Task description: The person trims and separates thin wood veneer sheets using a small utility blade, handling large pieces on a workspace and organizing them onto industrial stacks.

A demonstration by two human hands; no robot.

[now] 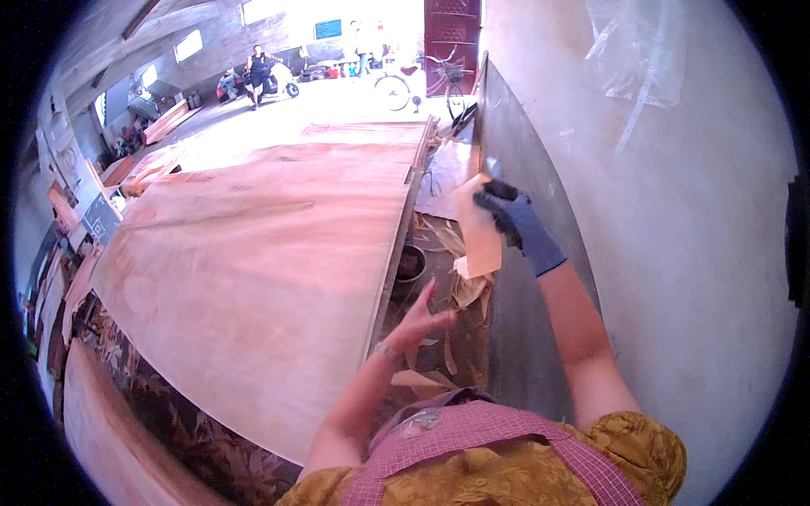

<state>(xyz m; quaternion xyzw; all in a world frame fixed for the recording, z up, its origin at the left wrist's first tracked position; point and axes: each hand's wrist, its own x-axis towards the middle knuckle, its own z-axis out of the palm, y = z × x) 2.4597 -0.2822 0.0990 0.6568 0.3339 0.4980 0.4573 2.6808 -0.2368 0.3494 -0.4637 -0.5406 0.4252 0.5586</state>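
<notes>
My right hand (515, 218), in a blue-grey glove with dark fingers, is raised beside the wall and closed on the top of a strip of thin wood veneer (483, 244). The pale orange strip hangs down from it. A small blurred shiny thing shows just above the glove, too smeared to name. My bare left hand (420, 324) is held lower, fingers apart, with nothing in it. It is near the right edge of a wide stack of veneer sheets (261, 244), apart from the strip.
Veneer scraps (468, 287) and a dark round bucket (411, 263) lie between the stack and the grey wall (540, 177). A curled veneer sheet (110, 430) is at the lower left. Far back are a person by a scooter (278, 80) and a bicycle (447, 76).
</notes>
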